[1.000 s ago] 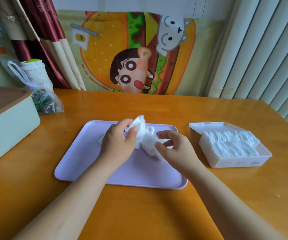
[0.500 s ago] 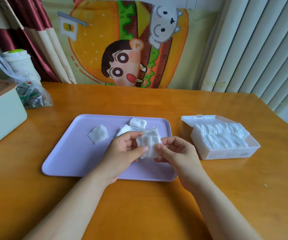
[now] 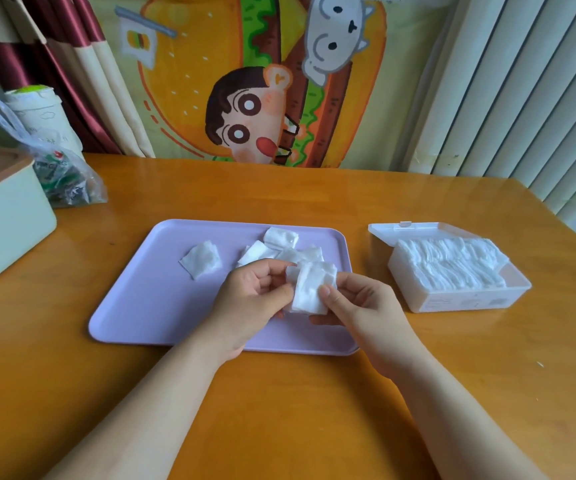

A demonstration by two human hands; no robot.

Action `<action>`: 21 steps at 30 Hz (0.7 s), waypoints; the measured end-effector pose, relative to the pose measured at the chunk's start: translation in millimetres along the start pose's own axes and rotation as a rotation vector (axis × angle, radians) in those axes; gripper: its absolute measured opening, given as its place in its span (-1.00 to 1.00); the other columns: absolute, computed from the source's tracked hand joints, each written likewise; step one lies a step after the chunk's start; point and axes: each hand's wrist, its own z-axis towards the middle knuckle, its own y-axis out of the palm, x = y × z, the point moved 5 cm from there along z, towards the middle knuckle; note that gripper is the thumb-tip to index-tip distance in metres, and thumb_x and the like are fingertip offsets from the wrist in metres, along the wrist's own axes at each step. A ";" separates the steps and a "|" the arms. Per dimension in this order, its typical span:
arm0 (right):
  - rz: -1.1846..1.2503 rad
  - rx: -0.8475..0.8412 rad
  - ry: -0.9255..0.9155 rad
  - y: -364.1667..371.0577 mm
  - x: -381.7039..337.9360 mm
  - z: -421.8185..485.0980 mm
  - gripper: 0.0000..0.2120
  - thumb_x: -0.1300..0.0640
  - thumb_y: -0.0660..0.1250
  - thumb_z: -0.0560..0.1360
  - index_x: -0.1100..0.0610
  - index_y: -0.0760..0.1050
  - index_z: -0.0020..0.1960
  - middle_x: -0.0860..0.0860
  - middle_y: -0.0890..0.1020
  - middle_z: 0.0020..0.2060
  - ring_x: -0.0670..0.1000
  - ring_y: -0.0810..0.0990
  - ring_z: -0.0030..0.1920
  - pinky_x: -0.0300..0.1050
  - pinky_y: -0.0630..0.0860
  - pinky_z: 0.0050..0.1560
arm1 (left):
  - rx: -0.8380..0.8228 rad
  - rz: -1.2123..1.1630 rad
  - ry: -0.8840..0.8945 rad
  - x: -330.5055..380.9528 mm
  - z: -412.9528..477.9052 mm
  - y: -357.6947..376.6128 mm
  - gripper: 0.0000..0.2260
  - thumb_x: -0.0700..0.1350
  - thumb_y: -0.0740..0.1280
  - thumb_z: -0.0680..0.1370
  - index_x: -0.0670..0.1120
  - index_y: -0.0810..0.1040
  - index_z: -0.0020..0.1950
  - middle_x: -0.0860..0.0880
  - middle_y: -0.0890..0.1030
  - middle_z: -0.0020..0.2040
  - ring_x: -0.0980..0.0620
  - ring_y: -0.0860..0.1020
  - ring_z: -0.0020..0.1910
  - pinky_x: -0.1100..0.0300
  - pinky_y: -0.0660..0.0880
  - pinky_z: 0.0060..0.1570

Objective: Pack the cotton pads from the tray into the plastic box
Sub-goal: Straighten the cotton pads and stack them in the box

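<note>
Left hand (image 3: 252,296) and right hand (image 3: 359,306) both pinch a wad of cotton pads (image 3: 310,289), maybe several, above the tray (image 3: 141,306) mid-frame; plastic box (image 3: 452,301) lies open to the right, nearest the right-hand grip.

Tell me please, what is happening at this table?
A person's left hand and right hand together pinch a small bunch of white square cotton pads above the flat lilac plastic tray. A few loose white pads lie on the tray. The clear plastic box at the right is open and nearly full of pads.
</note>
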 end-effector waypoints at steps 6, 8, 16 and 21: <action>-0.054 -0.048 -0.018 6.6 -5.8 -3.3 -0.78 0.27 0.27 0.72 0.21 0.69 0.21 0.11 0.79 -0.01 0.07 0.78 0.07 -0.07 0.70 0.08 | -0.050 -0.014 -0.020 -2.0 -0.4 2.5 -0.67 -0.23 0.58 0.48 -0.10 0.67 0.23 -0.12 0.75 0.06 -0.09 0.71 0.07 0.05 0.66 0.06; -0.037 -0.030 -0.012 6.8 -5.1 -3.3 -0.79 0.26 0.28 0.71 0.21 0.69 0.21 0.11 0.79 0.00 0.09 0.78 0.08 -0.04 0.70 0.09 | -0.023 0.011 -0.027 -2.7 0.7 1.4 -0.75 -0.30 0.48 0.56 -0.10 0.67 0.22 -0.15 0.75 0.03 -0.08 0.68 -0.04 0.13 0.65 -0.04; 0.008 0.217 -0.050 -0.7 -3.3 -1.8 -0.75 0.30 0.57 0.49 0.11 0.59 0.08 -0.02 0.73 -0.07 0.06 0.73 -0.15 -0.09 0.66 -0.12 | -0.023 -0.005 -0.027 -1.1 1.1 0.4 -0.86 -0.32 0.36 0.63 -0.18 0.67 0.13 -0.16 0.66 -0.20 0.04 0.53 -0.27 0.27 0.50 -0.27; -0.144 0.194 -0.107 1.3 -3.3 -3.1 -0.63 0.22 0.65 0.43 0.00 0.55 0.09 -0.03 0.68 0.11 0.04 0.73 0.07 0.15 0.70 0.00 | -0.021 0.019 -0.022 0.1 -0.3 1.5 -0.87 -0.35 0.37 0.61 -0.17 0.65 0.07 0.02 0.61 -0.29 0.12 0.51 -0.35 0.29 0.49 -0.27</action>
